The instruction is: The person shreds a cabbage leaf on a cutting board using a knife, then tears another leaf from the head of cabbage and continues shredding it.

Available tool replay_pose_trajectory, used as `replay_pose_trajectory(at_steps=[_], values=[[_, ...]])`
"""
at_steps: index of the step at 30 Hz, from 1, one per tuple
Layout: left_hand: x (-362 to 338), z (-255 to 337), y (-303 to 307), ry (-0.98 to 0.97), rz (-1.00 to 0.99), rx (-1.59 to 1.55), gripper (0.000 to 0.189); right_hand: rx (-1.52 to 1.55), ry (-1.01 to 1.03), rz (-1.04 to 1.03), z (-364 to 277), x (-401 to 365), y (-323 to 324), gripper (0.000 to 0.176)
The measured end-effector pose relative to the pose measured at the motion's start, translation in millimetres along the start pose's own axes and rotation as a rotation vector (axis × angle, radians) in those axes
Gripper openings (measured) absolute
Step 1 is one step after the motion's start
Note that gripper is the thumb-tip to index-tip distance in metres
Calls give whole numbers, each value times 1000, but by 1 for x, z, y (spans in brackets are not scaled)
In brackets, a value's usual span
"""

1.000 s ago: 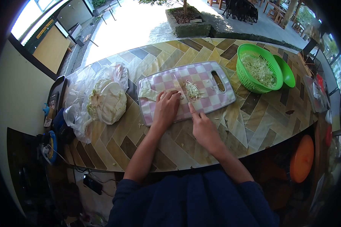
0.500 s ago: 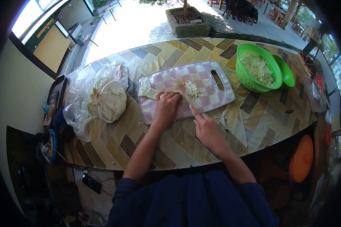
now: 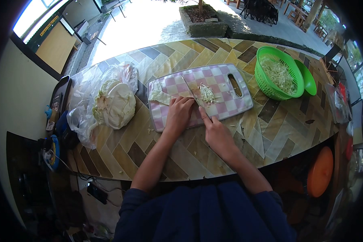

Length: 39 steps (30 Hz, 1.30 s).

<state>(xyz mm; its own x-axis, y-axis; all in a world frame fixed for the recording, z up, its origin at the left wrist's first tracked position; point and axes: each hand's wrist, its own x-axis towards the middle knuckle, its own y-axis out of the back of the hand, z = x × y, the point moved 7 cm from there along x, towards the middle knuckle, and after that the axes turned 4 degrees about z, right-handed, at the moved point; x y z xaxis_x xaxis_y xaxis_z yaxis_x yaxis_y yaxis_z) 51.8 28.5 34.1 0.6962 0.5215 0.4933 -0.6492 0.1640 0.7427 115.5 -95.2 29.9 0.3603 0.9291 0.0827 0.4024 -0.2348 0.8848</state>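
A pink-and-white checkered cutting board (image 3: 222,74) lies on the table under both hands. My right hand (image 3: 218,135) is closed around the handle of a knife (image 3: 188,88), index finger stretched along it, the blade angled up and left across the board. Close by the blade, my left hand (image 3: 180,114) has bent fingers pressed onto cabbage, mostly hidden beneath them. Shredded cabbage (image 3: 207,94) is heaped just right of the blade. A flat cabbage piece (image 3: 159,97) rests on the board's left part.
Left of the board, a cut cabbage (image 3: 121,105) sits on a clear plastic bag (image 3: 82,117). A green basket (image 3: 266,82) of shredded cabbage stands at right, beside a green bowl (image 3: 307,78). Along the left edge is a dark tray (image 3: 60,94); an orange round object (image 3: 320,171) is below right.
The knife blade has tilted and now shows as a longer line reaching up-left over the board. My left hand stays nearly in place on the cabbage. The view has shifted slightly.
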Motion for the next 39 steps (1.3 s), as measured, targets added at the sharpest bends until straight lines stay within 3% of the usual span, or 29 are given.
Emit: replay_pose_trajectory(at_steps=[5, 11, 14, 26, 39], values=[[0, -3, -4, 55, 44, -53, 17, 94, -17, 12, 7, 12, 2, 65], [-6, 12, 9, -50, -74, 102, 23, 421, 15, 118, 12, 8, 17, 54], [-8, 9, 7, -35, -111, 79, 24, 387, 60, 166, 3, 1, 18, 53], [-7, 8, 7, -38, -99, 54, 20, 203, -60, 12, -8, -13, 18, 55], [-4, 9, 8, -26, -104, 36, 21, 197, -30, 129, -2, 12, -6, 59]])
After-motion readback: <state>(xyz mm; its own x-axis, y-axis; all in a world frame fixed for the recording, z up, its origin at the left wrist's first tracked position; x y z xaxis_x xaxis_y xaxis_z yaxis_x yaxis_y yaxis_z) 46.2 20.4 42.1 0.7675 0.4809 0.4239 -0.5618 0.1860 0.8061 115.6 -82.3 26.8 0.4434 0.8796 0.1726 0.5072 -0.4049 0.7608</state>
